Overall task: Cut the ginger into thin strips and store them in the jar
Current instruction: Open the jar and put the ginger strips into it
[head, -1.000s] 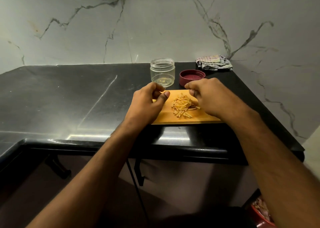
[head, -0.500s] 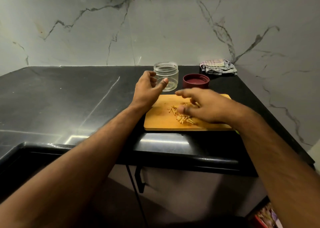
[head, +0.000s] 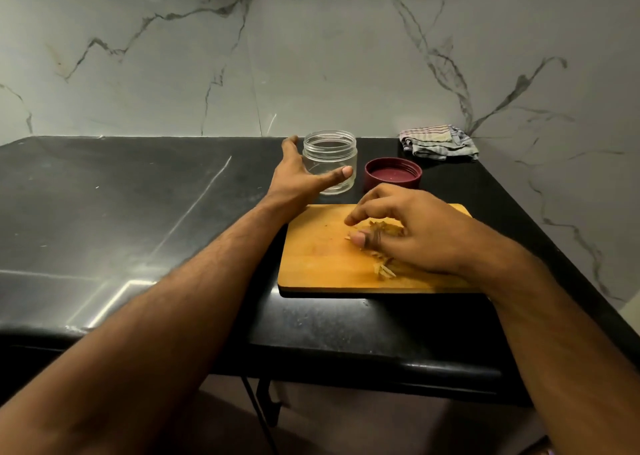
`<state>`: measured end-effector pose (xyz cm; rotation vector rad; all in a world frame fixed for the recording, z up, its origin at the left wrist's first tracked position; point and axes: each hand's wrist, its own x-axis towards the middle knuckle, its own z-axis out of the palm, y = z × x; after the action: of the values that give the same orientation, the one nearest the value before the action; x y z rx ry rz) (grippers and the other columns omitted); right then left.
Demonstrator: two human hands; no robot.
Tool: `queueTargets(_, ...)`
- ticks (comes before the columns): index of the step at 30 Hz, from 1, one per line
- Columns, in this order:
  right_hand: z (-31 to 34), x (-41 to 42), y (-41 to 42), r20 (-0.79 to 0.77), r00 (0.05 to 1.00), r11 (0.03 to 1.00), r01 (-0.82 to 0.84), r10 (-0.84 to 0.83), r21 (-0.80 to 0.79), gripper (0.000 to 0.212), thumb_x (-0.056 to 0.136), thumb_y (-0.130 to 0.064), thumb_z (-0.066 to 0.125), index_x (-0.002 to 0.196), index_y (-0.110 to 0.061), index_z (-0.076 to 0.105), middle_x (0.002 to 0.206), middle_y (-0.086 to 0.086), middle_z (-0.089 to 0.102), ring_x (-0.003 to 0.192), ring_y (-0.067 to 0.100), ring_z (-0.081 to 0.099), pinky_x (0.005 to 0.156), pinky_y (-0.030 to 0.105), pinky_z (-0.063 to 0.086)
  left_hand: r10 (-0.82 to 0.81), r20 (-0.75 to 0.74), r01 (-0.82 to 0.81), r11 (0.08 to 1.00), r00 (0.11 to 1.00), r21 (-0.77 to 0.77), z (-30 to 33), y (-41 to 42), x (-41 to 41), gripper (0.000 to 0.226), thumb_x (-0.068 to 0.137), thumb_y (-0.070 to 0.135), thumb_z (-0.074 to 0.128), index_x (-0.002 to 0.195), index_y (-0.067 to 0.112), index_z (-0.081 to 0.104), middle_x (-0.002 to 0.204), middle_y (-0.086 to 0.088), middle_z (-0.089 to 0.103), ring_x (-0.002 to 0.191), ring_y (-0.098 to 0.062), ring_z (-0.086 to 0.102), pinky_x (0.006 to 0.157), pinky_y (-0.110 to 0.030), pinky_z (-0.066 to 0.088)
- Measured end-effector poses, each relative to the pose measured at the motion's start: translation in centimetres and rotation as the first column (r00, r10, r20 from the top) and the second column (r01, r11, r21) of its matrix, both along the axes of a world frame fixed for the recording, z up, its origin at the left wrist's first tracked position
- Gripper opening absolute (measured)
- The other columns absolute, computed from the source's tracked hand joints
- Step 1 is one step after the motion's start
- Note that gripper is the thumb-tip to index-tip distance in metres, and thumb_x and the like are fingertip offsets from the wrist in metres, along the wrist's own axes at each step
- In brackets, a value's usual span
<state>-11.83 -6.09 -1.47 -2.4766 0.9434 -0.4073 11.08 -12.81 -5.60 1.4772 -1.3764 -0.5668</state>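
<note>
Your left hand [head: 294,181] spreads open around the upright, mouth-up jar [head: 330,161]; your right hand [head: 408,233] pinches ginger strips [head: 382,270] lying every which way.

Left arm: we reach it forward and up from the lower left, forearm bare, almost straight.
Left hand [head: 298,177]: we hold it spread wide, thumb [head: 341,174] stretched to the right and fingers pointing away from us, cupped as if around something; contact cannot be told.
Right arm: we bring it in from the lower right, forearm bare, wrist bent inward.
Right hand [head: 412,233]: palm down, fingers curled and bunched toward the thumb in a gathering pinch.
</note>
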Motion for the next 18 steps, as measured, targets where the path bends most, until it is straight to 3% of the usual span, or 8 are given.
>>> queueTargets(4, -0.3, -0.3, 0.5, -0.151, 0.988, 0.999, -0.04, 0.042, 0.013, 0.039, 0.09, -0.045, 0.059, 0.128, -0.049, 0.051, 0.133, -0.024, 0.042, 0.119, 0.0, 0.041, 0.097, 0.028, 0.04, -0.026, -0.039, 0.025, 0.999, 0.999, -0.03, 0.2, -0.3, -0.1, 0.111, 0.056, 0.042, 0.097, 0.144, 0.017, 0.033, 0.127, 0.002, 0.059, 0.12, -0.014, 0.057, 0.105, -0.038, 0.051)
queueTargets(8, -0.5, 0.4, 1.2, -0.104, 0.993, 0.992, -0.072, 0.061, -0.101, 0.031, 0.093, -0.028, 0.06, 0.122, -0.04, 0.061, 0.124, -0.025, 0.05, 0.113, -0.001, 0.048, 0.096, 0.025, 0.045, -0.054, 0.01, 0.054, 0.997, 0.999, -0.05, 0.7, 0.0, -0.3, 0.085, 0.062, 0.029, 0.095, 0.13, 0.019, 0.045, 0.122, 0.003, 0.062, 0.113, -0.011, 0.062, 0.1, -0.034, 0.054)
queueTargets(12, -0.5, 0.3, 0.7, -0.111, 0.991, 0.971, 0.052, -0.08, -0.234, 0.031, 0.093, -0.018, 0.059, 0.118, -0.035, 0.065, 0.115, -0.015, 0.056, 0.101, 0.007, 0.055, 0.087, 0.03, 0.051, -0.087, 0.065, 0.089, 0.995, 0.994, -0.039, 1.3, 0.7, -0.4, 0.078, 0.069, 0.024, 0.09, 0.132, 0.022, 0.043, 0.125, 0.002, 0.06, 0.114, -0.012, 0.061, 0.099, -0.031, 0.053)
queueTargets(15, -0.3, 0.7, 0.6, -0.257, 0.96, 0.958, 0.035, -0.112, -0.286, 0.039, 0.092, -0.014, 0.062, 0.124, -0.036, 0.061, 0.121, -0.01, 0.052, 0.105, 0.013, 0.053, 0.088, 0.031, 0.051, -0.102, 0.089, 0.106, 0.994, 0.991, -0.034, 1.4, 1.1, -0.5, 0.087, 0.065, 0.028, 0.089, 0.136, 0.022, 0.04, 0.129, 0.001, 0.058, 0.117, -0.015, 0.059, 0.1, -0.03, 0.052)
queueTargets(18, -0.3, 0.8, 1.3, -0.135, 0.99, 0.964, 0.015, -0.052, -0.264, 0.03, 0.092, -0.015, 0.062, 0.118, -0.03, 0.066, 0.116, -0.009, 0.056, 0.101, 0.011, 0.055, 0.086, 0.03, 0.052, -0.102, 0.131, 0.104, 0.995, 0.986, -0.007, 1.9, 1.4, -0.7, 0.108, 0.058, 0.036, 0.087, 0.148, 0.022, 0.031, 0.138, -0.002, 0.053, 0.125, -0.017, 0.054, 0.107, -0.034, 0.048)
